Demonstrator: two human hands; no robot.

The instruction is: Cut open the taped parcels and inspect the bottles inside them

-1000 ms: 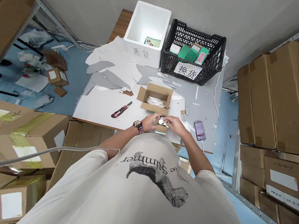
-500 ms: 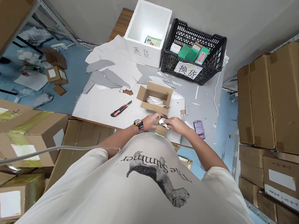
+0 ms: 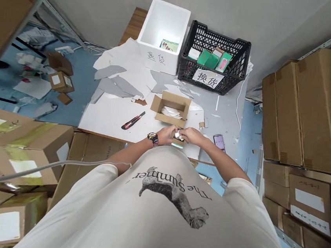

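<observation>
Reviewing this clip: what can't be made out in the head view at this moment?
- Small shiny item: mostly hidden by the left hand and right hand; its kind is unclear.
- Small green-and-white box: partly hidden by both hands.
- Phone: screen too blurred to read.
- Cardboard box: white paper hides anything beneath.

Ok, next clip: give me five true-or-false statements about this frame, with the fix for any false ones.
1. The left hand has a wristwatch at its wrist. True.
2. The right hand holds the utility knife. False: the knife lies on a white sheet, apart from both hands.
3. The black crate holds green boxes. True.
4. The white foam box has its lid on. False: it stands open, with a card showing inside.
5. The phone is under the left hand. False: it lies off to the right, beyond the right hand.
</observation>
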